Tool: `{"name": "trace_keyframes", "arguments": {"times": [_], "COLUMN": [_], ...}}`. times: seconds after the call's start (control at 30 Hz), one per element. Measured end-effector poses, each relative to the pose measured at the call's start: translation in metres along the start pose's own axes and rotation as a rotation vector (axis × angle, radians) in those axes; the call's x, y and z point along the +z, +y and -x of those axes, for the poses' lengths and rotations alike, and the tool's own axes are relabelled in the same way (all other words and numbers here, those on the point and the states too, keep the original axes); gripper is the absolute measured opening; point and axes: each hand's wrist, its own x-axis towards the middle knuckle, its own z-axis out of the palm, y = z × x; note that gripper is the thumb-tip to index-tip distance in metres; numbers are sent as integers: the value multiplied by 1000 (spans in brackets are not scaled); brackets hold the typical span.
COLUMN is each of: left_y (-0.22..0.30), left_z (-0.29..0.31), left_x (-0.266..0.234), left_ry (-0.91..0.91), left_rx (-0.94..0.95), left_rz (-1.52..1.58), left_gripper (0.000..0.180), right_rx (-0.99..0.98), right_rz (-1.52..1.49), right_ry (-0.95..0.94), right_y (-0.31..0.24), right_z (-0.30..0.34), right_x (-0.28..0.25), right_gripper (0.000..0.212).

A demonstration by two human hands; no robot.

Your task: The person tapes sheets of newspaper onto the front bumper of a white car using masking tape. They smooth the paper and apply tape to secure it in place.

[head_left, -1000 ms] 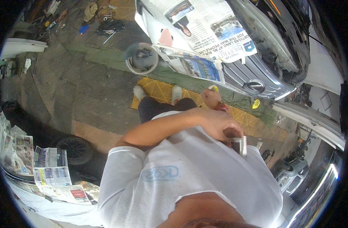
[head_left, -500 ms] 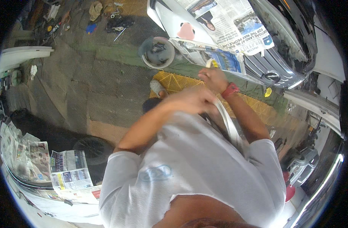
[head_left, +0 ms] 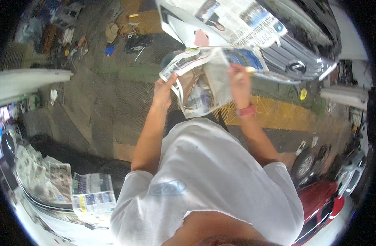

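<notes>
In front of my chest I hold a newspaper (head_left: 200, 84), partly unfolded and blurred on its right side. My left hand (head_left: 163, 92) is closed on its left edge, thumb on top. My right hand (head_left: 239, 84), with a red band at the wrist, is smeared by motion at the sheet's right edge, its fingers bent there. A small pale-yellow thing (head_left: 249, 69), perhaps a roll of tape, shows beside those fingers. Just beyond is a white and grey car front part (head_left: 278, 61) with a grille, partly covered by newspaper sheets (head_left: 245, 24).
Behind on my left, more newspaper (head_left: 93, 197) covers a white car part. A yellow mat (head_left: 274, 110) lies on the floor, with a yellow scrap (head_left: 303, 94) near it. Loose tools and a black cloth (head_left: 136, 43) are far left. A wheel (head_left: 303, 163) and red car (head_left: 319, 201) stand right.
My hands have moved apart and forward. The newspaper has come up and opened between them, from a pale strip near my right arm. It now hides most of the bucket on the floor.
</notes>
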Motion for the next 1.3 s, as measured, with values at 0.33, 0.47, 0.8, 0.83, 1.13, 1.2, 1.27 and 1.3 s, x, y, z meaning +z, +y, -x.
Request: {"name": "trace_keyframes", "arguments": {"times": [0.33, 0.47, 0.8, 0.83, 1.13, 1.2, 1.27, 1.3], "left_y": [-15, 2, 64, 65, 65, 86, 117, 132], "left_z": [79, 101, 150, 154, 168, 168, 173, 169], "left_x": [58, 40, -50, -53, -80, -92, -133, -152], "left_ry": [-140, 16, 238, 243, 359, 469, 492, 465], "left_rx": [-92, 70, 379, 369, 641, 662, 649, 711], "left_rz": [-10, -31, -210, -214, -405, -486, -488, -524], "left_gripper": [60, 51, 47, 48, 51, 37, 38, 35], "right_rx": [215, 330, 495, 493, 444, 468, 721, 657], "right_rz": [-510, -573, -1062, -1065, -987, -1015, -1229, -1339], "right_ry": [-314, -19, 398, 396, 359, 353, 449, 457], "right_y": [-45, -11, 23, 20, 2, 8, 13, 62], "right_z": [100, 111, 143, 145, 148, 146, 144, 134], "right_x": [32, 3, -78, -81, -61, -48, -38, -42], "right_gripper": [51, 23, 33, 33, 21, 19, 16, 20]}}
